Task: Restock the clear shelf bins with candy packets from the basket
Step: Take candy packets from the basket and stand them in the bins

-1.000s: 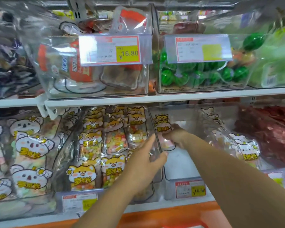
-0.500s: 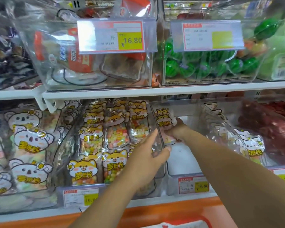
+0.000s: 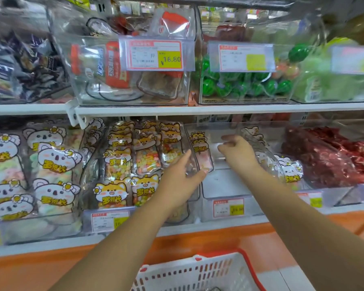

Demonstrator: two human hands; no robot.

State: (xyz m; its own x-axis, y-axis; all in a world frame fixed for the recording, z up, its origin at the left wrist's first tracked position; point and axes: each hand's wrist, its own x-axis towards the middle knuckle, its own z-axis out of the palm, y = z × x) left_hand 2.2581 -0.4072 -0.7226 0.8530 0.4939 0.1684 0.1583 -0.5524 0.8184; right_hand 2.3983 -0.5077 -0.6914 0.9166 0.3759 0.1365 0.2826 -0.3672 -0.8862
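The left hand lies flat, fingers straight, against the clear left wall of the nearly bare bin. The right hand reaches inside, fingers loosely bent, seemingly holding nothing, beside a few candy packets upright at that wall. A crammed bin crowds its left and red sweets its right, with the basket below.

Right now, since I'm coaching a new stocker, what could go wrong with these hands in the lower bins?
1. The few yellow-cat candy packets standing at the left wall of the nearly empty clear plastic bin have nothing bracing them. They may flop flat, as the right hand seems apart from them.
2. The left hand presses the clear wall between bins. A hard push could shift the full neighbouring bin.
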